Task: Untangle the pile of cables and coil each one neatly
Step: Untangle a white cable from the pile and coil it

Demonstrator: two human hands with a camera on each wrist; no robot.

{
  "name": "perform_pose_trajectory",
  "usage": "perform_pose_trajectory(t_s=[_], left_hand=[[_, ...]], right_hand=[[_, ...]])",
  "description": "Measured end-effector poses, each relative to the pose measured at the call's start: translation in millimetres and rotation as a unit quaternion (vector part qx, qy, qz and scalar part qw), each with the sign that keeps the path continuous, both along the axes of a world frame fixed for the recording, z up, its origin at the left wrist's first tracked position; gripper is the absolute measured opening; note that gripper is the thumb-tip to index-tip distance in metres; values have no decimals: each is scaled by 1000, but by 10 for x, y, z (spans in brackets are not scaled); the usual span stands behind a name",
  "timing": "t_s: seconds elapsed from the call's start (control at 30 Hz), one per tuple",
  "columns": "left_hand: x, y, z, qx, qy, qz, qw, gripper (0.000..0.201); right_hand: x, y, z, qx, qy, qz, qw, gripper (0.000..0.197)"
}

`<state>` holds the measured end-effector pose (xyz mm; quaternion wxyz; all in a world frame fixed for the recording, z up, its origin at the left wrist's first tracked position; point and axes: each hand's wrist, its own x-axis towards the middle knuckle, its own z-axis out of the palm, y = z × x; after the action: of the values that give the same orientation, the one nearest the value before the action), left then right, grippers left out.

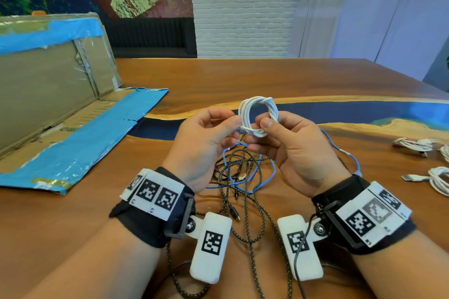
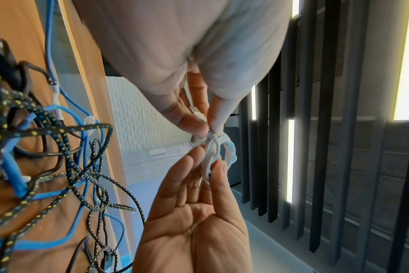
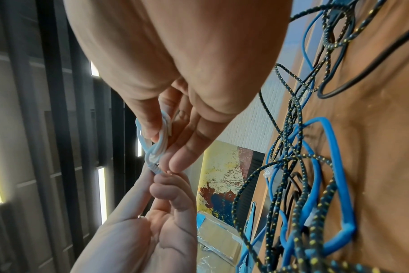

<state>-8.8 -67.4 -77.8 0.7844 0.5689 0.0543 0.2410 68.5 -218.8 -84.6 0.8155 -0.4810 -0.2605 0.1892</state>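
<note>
Both hands raised — left hand (image 1: pixel 206 138), right hand (image 1: pixel 291 145) pinching white coil (image 1: pixel 258 114)

Your head cam looks down from above; both wrist cams sit close, all sharing the white coil (image 1: pixel 258 116).

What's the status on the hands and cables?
Both hands pinching white coil, left hand, right hand. Blue and braided tangle below, still uncoiled.
</note>
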Motion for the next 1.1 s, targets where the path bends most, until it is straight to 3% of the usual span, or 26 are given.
perform_pose_trajectory(t_s=[0.07, 0.5, 0.87, 1.1], left_hand=[[9, 1, -12, 9, 4, -7, 1000, 11], [-27, -30, 15, 82, 32, -16, 996, 26], [-12, 2, 44, 13, 21, 57, 998, 26], [5, 10, -6, 1, 27, 50, 998, 27]], right_hand=[[3, -7, 5, -3, 3, 1, 1000, 19], [-17, -8, 0, -16, 16, 33, 999, 29], [-10, 25, -92, -40, -14, 23, 999, 30], [19, -21, -65, -69, -49, 28, 996, 29]])
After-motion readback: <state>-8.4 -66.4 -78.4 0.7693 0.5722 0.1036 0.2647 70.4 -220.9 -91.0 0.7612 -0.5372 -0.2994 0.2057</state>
